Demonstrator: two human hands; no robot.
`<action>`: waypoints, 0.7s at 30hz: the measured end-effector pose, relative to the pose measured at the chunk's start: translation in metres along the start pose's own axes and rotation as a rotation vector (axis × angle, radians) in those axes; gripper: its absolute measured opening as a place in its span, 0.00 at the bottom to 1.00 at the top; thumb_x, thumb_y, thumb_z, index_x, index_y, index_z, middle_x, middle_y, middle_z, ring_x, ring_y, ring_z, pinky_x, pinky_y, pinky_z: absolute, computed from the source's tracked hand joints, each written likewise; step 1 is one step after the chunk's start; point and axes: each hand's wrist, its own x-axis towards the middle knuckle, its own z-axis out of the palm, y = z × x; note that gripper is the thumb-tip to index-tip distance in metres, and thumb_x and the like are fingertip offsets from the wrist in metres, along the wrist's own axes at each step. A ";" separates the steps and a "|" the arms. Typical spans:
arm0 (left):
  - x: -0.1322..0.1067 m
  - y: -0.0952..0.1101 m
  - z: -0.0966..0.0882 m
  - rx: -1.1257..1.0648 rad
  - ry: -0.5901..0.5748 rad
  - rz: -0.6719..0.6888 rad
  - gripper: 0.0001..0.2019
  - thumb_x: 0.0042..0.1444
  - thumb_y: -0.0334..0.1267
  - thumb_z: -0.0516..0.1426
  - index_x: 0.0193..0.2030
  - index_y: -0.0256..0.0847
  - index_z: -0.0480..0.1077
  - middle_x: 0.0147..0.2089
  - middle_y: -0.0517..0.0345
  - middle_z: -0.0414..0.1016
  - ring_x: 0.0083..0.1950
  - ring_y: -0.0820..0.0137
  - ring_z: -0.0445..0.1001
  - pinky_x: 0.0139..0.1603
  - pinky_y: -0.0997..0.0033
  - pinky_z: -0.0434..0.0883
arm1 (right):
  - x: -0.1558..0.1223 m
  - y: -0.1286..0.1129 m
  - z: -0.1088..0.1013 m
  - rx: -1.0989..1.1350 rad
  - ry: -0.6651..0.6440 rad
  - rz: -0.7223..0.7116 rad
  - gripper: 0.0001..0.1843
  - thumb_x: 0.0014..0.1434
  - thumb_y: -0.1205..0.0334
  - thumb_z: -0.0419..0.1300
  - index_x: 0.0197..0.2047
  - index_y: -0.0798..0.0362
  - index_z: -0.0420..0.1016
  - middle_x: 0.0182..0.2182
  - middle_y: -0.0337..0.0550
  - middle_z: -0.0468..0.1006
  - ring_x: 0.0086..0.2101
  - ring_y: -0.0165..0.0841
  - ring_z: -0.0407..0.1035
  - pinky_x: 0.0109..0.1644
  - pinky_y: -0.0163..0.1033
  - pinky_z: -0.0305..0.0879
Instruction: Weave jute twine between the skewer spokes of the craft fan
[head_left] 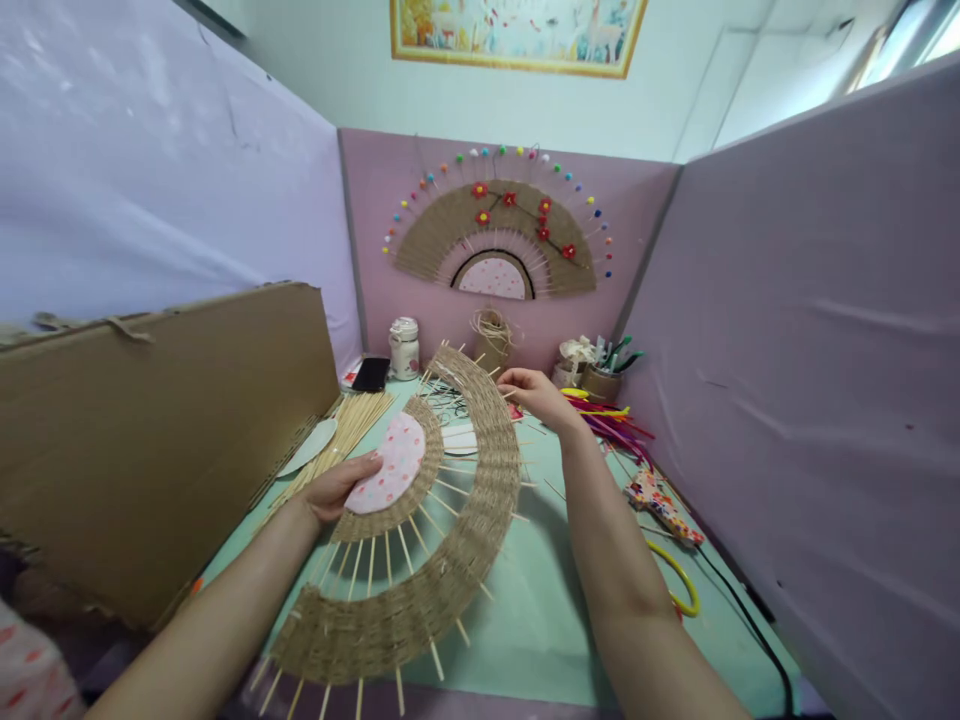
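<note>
A half-round woven fan of brown twine on thin pale sticks is held tilted over the table. Its small inner half circle carries a pink spotted cloth patch. My left hand grips this inner part, thumb on the cloth and fingers hidden behind. At the upper right of the outer band, my right hand is closed in a pinch at a stick's end; the exact hold is partly hidden by the fingers. Bare stick tips poke out along the outer rim.
A finished fan with red flowers hangs on the back panel. Loose sticks, a phone and a white jar lie left. A twine roll, pipe cleaners, glue gun and yellow ring stand behind and right. Cardboard borders the left.
</note>
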 end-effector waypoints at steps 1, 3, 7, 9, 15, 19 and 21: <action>0.001 -0.003 -0.002 0.005 -0.006 -0.006 0.20 0.44 0.35 0.68 0.44 0.31 0.73 0.38 0.46 0.81 0.36 0.63 0.80 0.41 0.68 0.76 | 0.000 0.003 -0.001 -0.037 0.008 -0.001 0.13 0.49 0.53 0.61 0.28 0.55 0.71 0.23 0.35 0.67 0.24 0.25 0.57 0.30 0.33 0.54; 0.001 -0.007 -0.004 0.026 0.000 -0.025 0.20 0.41 0.36 0.69 0.42 0.31 0.75 0.38 0.45 0.81 0.35 0.63 0.80 0.39 0.69 0.76 | -0.003 0.007 -0.005 -0.117 0.033 0.001 0.13 0.48 0.53 0.62 0.27 0.56 0.71 0.22 0.35 0.67 0.24 0.26 0.57 0.30 0.33 0.54; 0.001 -0.010 -0.004 0.070 0.032 -0.090 0.21 0.41 0.38 0.70 0.41 0.30 0.75 0.38 0.43 0.81 0.35 0.63 0.80 0.38 0.69 0.76 | -0.011 0.009 -0.018 -0.209 0.050 -0.013 0.12 0.50 0.54 0.61 0.29 0.55 0.73 0.21 0.35 0.67 0.23 0.26 0.56 0.28 0.33 0.52; 0.001 -0.011 -0.003 0.078 0.041 -0.103 0.21 0.41 0.38 0.70 0.43 0.31 0.75 0.39 0.43 0.81 0.35 0.63 0.80 0.38 0.68 0.76 | -0.014 0.009 -0.022 -0.229 0.048 -0.030 0.11 0.50 0.55 0.60 0.30 0.55 0.73 0.23 0.36 0.69 0.24 0.26 0.58 0.29 0.33 0.54; 0.000 -0.011 -0.003 0.084 0.032 -0.092 0.23 0.41 0.36 0.70 0.45 0.31 0.74 0.37 0.44 0.81 0.35 0.62 0.80 0.38 0.69 0.75 | -0.014 0.007 -0.024 -0.258 0.066 -0.050 0.11 0.50 0.55 0.60 0.30 0.55 0.74 0.23 0.37 0.71 0.25 0.27 0.59 0.29 0.33 0.55; 0.000 -0.012 -0.006 0.112 0.021 -0.117 0.24 0.42 0.37 0.69 0.46 0.31 0.74 0.40 0.42 0.81 0.36 0.61 0.80 0.38 0.67 0.76 | -0.014 0.006 -0.021 -0.241 0.054 -0.047 0.11 0.50 0.55 0.60 0.29 0.55 0.73 0.22 0.36 0.70 0.25 0.27 0.58 0.29 0.33 0.54; 0.000 -0.013 -0.006 0.125 0.021 -0.132 0.24 0.42 0.37 0.69 0.46 0.30 0.74 0.40 0.42 0.81 0.36 0.62 0.80 0.39 0.67 0.76 | -0.014 0.005 -0.021 -0.242 0.049 -0.046 0.10 0.50 0.56 0.60 0.29 0.55 0.73 0.22 0.36 0.69 0.25 0.26 0.58 0.29 0.33 0.54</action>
